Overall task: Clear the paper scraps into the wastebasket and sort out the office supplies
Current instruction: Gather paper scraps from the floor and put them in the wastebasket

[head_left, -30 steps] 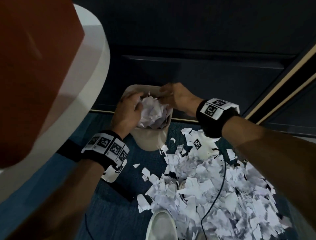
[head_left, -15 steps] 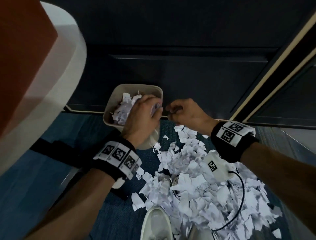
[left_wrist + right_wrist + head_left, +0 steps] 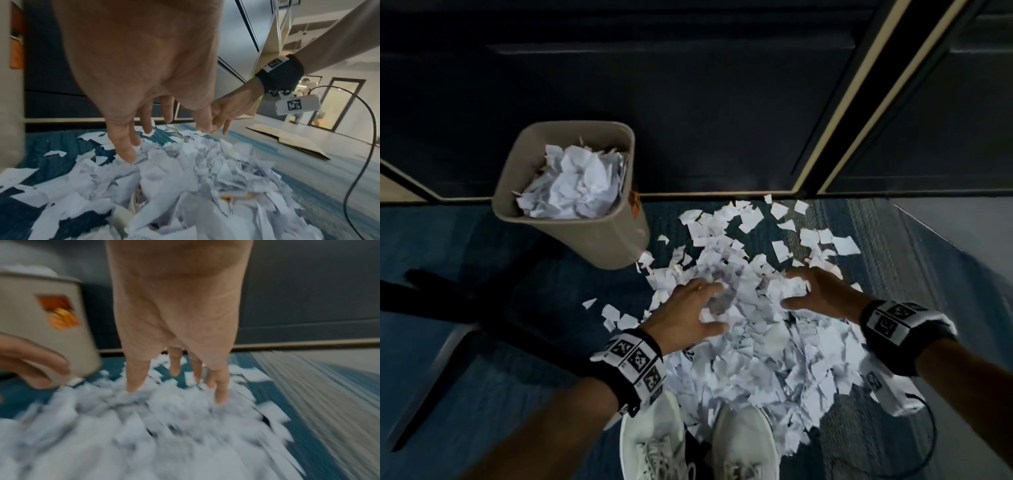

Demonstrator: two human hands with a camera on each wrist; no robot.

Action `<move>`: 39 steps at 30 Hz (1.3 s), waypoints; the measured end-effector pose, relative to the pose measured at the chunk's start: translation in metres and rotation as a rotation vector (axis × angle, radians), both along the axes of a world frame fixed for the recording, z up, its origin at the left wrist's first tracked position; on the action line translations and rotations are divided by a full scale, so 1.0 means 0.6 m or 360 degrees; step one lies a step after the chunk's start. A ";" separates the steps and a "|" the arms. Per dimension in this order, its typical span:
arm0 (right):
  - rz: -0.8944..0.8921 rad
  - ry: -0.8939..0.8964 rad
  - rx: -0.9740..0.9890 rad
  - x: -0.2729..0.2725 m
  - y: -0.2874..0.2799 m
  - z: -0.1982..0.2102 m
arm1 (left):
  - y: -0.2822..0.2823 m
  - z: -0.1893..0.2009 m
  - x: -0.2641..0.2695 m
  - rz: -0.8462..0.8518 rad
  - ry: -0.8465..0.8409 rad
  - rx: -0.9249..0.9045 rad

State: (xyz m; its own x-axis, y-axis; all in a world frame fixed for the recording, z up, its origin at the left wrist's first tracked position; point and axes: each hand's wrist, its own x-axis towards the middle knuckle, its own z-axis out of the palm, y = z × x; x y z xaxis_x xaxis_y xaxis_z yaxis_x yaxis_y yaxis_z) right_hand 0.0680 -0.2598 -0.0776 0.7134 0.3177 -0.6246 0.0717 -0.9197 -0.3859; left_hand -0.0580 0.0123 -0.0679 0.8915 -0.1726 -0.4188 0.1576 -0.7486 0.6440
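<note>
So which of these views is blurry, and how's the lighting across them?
Right wrist view: heavy motion blur, the paper scraps smeared into streaks, the wastebasket soft. Left wrist view: mostly sharp at the left hand, some blur low in the pile, a bright room behind, straight lines bent by the wide lens. Head view: dim, dark wall, both hands slightly blurred, the right hand included.

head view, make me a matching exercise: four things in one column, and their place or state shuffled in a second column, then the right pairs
Things:
1. beige plastic wastebasket
2. pile of torn white paper scraps
3. left hand
4. pair of white sneakers

Places or states:
A. bottom edge, partly under the scraps
B. fingers spread, on the pile's left side
C. stuffed with crumpled paper, by the dark wall
D. spread over the blue carpet

Pairs: 1-C, 2-D, 3-B, 4-A
</note>
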 end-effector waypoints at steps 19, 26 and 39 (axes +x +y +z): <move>0.0032 -0.0015 0.0236 -0.076 0.077 -0.075 | -0.104 -0.086 -0.040 -0.0367 -0.0262 0.0210; -0.0138 0.0137 0.0344 -0.017 0.070 -0.040 | -0.066 -0.045 0.015 0.0057 -0.0252 -0.0172; -0.0330 0.0233 0.0195 0.074 0.099 -0.066 | 0.053 -0.096 0.117 0.0444 0.0178 -0.0040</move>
State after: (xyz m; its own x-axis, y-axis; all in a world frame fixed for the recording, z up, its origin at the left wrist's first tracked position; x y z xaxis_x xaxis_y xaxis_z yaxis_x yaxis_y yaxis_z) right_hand 0.1127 -0.2001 -0.1171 0.6761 0.2536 -0.6918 -0.1778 -0.8549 -0.4873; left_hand 0.0125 0.0441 -0.1258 0.8545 0.0610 -0.5159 0.4260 -0.6506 0.6287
